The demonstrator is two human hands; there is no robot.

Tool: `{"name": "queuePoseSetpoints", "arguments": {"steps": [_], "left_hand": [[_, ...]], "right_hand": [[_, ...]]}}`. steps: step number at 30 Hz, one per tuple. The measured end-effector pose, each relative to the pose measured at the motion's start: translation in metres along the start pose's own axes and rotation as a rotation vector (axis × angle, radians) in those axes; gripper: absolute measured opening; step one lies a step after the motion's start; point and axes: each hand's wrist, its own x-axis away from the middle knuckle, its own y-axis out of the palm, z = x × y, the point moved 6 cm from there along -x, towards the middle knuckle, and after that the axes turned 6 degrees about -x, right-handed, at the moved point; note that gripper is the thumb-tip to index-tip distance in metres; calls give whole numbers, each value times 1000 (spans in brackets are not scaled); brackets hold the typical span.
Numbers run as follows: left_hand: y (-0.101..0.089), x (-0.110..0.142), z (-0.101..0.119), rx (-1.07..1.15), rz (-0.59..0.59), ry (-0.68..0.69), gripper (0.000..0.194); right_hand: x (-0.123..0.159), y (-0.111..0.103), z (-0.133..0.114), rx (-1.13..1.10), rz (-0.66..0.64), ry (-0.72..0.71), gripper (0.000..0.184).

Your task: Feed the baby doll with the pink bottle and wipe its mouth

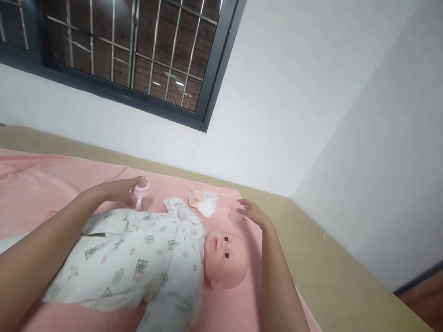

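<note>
My left hand (125, 191) is closed around a baby bottle (141, 203) with a pink collar, a side handle and a clear teat on top. A clear bottle cap (236, 216) stands on the pink mat, right at the fingertips of my right hand (254, 213). Those fingers are stretched out and apart; whether one touches the cap is hard to see. Between my arms lies a baby doll (226, 260) on its back, head to the right. It wears a white printed outfit (148, 249) with green and pink figures.
Beyond the doll's shoulder lies a small folded white and orange cloth or packet (203, 201). The pink mat (41, 184) covers much of a wooden surface (304, 244). White walls (277, 115) rise behind it, with a dark-framed barred window (138, 50).
</note>
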Motion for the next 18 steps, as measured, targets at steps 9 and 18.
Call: {"name": "queuePoseSetpoints", "arguments": {"steps": [9,18], "left_hand": [[5,-7,-1,-51,-61,-96,38],[-21,-5,20,-38,166,-95,54]], "right_hand": [[-13,20,36,225,-47,87,68],[-8,10,23,165,118,41,61]]}}
